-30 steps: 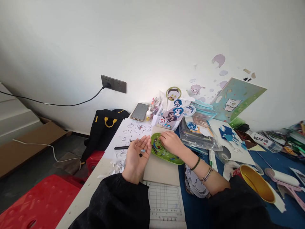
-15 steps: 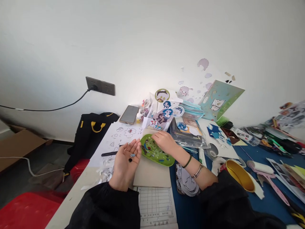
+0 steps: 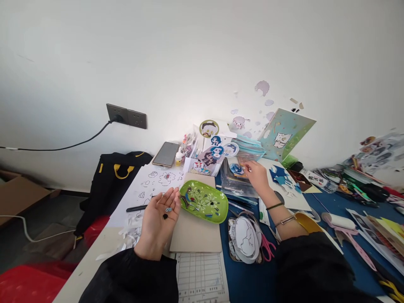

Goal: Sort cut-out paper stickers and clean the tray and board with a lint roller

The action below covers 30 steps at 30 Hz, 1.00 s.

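Observation:
My left hand is palm up and slightly cupped over the white papers, with a small blue-grey piece and a small black piece lying on it. Just right of its fingertips is a green tray with a flower pattern and several small items in it. My right hand is over the clear plastic bags holding paper cut-outs. Its thumb and fingers are pinched together; what is between them, if anything, is too small to make out.
A phone and paper cut-outs stand by the wall. Paper shreds lie left. Near my right arm are a box of paper scraps, pink-handled scissors, a gold-coloured bowl and a pink lint roller.
My right hand has left the green tray and moved right, over the plastic bags. My left hand still holds the two small pieces. The view has shifted slightly.

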{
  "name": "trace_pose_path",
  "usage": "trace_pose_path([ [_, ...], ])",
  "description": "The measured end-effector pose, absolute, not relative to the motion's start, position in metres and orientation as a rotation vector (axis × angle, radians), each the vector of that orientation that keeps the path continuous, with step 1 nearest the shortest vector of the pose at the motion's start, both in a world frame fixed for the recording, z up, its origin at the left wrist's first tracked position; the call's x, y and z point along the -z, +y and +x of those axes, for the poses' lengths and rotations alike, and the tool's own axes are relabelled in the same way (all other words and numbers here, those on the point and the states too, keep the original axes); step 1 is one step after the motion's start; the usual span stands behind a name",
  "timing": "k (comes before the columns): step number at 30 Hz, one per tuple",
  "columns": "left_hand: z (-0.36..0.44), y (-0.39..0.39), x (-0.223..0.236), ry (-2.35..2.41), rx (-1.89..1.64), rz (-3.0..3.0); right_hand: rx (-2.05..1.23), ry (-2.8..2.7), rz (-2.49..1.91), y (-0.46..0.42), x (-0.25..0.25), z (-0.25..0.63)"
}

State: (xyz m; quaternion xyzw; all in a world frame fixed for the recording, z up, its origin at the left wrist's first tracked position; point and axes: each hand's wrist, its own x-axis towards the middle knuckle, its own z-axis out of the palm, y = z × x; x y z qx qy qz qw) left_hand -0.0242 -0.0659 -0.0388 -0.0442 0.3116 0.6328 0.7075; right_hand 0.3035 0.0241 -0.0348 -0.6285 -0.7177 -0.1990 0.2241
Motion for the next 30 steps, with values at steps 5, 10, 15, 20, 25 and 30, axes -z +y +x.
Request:
trace_pose_path([
  [5,-0.024,-0.067,0.038,0.718,-1.413,-0.084,0.631,-2.056,-1.813,0.021,0.038,0.304],
  [10,-0.024,-0.067,0.039,0.738,-1.424,-0.083,0.729,-2.111,-1.886,0.018,0.037,0.297],
  [15,-0.024,-0.066,0.038,0.74,-1.423,-0.09,0.781,-2.157,-1.92,0.014,0.036,0.289],
  [20,-0.023,-0.067,0.036,0.743,-1.417,-0.102,0.804,-2.189,-1.899,0.009,0.034,0.284],
  [25,-0.022,-0.067,0.035,0.742,-1.411,-0.109,0.764,-2.171,-1.849,0.007,0.034,0.282],
  [30,-0.023,-0.067,0.037,0.743,-1.421,-0.09,0.628,-2.1,-1.797,0.008,0.039,0.281],
])
